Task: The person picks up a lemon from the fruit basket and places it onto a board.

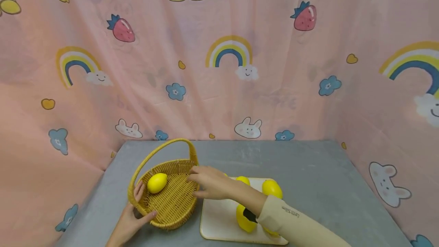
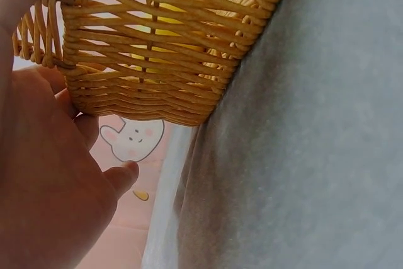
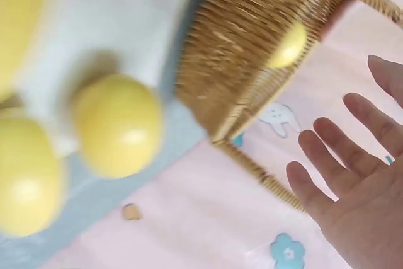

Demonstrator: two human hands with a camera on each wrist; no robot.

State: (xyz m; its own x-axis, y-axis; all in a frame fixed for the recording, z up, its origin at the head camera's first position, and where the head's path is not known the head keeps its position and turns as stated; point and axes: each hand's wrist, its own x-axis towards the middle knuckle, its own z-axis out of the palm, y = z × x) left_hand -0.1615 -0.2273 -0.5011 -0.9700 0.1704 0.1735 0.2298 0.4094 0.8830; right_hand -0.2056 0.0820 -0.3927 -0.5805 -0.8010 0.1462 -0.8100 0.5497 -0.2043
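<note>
A wicker basket (image 1: 175,201) with a tall arched handle stands on the left part of the table, and a single lemon (image 1: 157,183) lies inside it by the left wall. My left hand (image 1: 130,220) grips the basket's left side near the foot of the handle, its thumb at the front rim. Over the basket's right rim, my right hand (image 1: 214,183) is spread, palm down and holding nothing. The right wrist view shows its fingers (image 3: 334,162) apart and nearly straight, with the basket beyond them.
A white board (image 1: 219,220) lies right of the basket with several yellow fruits (image 1: 272,188) on it, some partly hidden by the right forearm. Grey cloth covers the table (image 1: 308,170). A pink printed curtain (image 1: 219,98) hangs behind and at both sides.
</note>
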